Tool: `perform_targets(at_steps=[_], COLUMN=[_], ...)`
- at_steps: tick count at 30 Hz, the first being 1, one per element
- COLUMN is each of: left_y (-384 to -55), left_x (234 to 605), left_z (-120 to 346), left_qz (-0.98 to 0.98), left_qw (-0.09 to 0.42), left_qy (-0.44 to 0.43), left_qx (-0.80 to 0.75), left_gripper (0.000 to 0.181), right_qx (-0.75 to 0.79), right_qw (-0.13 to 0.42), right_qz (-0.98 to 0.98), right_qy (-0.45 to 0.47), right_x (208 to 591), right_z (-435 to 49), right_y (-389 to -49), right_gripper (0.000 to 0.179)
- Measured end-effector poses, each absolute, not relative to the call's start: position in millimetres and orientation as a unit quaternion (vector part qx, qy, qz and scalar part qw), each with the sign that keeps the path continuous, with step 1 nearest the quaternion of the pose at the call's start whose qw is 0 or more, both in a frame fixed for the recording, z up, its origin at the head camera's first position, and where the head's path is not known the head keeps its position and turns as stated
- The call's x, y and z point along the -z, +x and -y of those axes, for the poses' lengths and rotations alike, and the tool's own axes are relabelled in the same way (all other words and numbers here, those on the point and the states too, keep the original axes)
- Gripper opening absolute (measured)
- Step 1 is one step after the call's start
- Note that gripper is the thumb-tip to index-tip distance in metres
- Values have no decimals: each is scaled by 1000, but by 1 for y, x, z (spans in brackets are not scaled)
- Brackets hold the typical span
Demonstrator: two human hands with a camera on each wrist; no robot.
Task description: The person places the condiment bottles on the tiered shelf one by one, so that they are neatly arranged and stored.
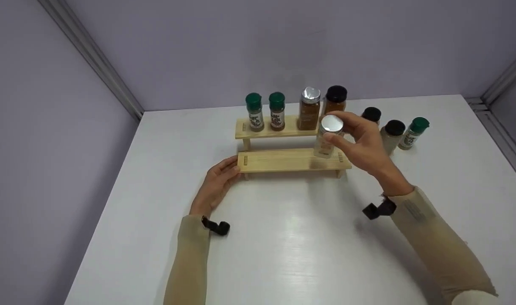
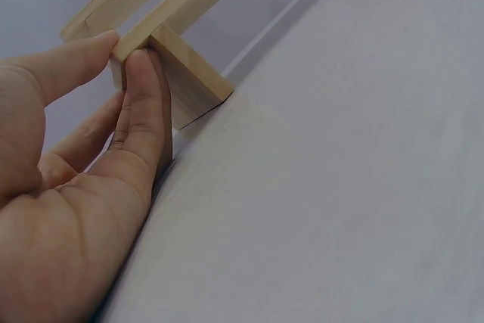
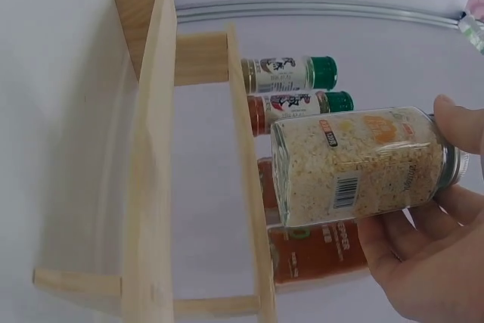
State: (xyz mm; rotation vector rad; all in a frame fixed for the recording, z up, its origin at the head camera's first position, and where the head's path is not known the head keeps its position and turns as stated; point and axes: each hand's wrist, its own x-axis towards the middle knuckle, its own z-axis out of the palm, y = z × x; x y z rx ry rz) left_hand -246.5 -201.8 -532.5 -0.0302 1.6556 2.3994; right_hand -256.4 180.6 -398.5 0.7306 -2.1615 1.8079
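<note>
My right hand (image 1: 366, 148) grips a clear glass seasoning jar (image 3: 355, 168) near its silver lid, with pale grains and a barcode label showing in the right wrist view. The jar is held over the right part of the lower step of a two-step wooden spice rack (image 1: 287, 161). At the rack's left end, my left hand (image 1: 217, 182) pinches the lower board, thumb on top and fingers against its underside and leg, as the left wrist view shows. Two green-capped spice jars (image 1: 254, 112), a silver-lidded brown jar (image 1: 309, 110) and a black-lidded jar (image 1: 336, 95) stand on the upper step.
Right of the rack, behind my right hand, stand two black-lidded jars (image 1: 394, 129) and a green-capped jar (image 1: 414, 133) on the white table (image 1: 283, 245). A pale wall (image 1: 198, 51) rises behind the table's back edge.
</note>
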Motion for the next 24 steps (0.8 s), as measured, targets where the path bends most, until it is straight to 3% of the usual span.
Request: perform_targets(at_steps=[24], left_y=[-248], left_x=[534], left_z=[202], left_qz=[-565], left_qw=[112], left_qy=[-17], left_qx=[-817], left_gripper=[51], right_qx=[-589], right_qw=[64], right_qz=[738], right_qy=[325], right_x=[380], right_z=[-105], right_y=[-266], right_gripper=[42])
